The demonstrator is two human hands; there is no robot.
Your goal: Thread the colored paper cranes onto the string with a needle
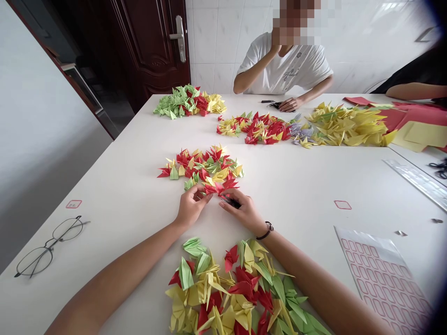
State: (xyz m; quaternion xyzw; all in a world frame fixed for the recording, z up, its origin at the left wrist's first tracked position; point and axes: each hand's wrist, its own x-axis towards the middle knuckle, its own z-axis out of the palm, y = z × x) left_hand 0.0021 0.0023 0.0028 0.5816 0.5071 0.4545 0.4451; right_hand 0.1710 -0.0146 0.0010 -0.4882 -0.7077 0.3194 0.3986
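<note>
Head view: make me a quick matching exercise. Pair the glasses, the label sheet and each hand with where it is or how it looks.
Column 1
1. Wire-rimmed glasses
2. Sheet of red-outlined labels
3. Left hand
4. Right hand

Column 2
A. Wearing a dark wristband, with a small black item at its fingertips
B. Lying at the near right of the white table
C. Lying at the table's left side
D. Bare-wristed, at the near edge of the middle pile of origami cranes

Pairs: 1-C, 2-B, 3-D, 4-A

White square tiles line the back wall; a dark wooden door with a silver lever handle stands beside them; a white table runs below.
</note>
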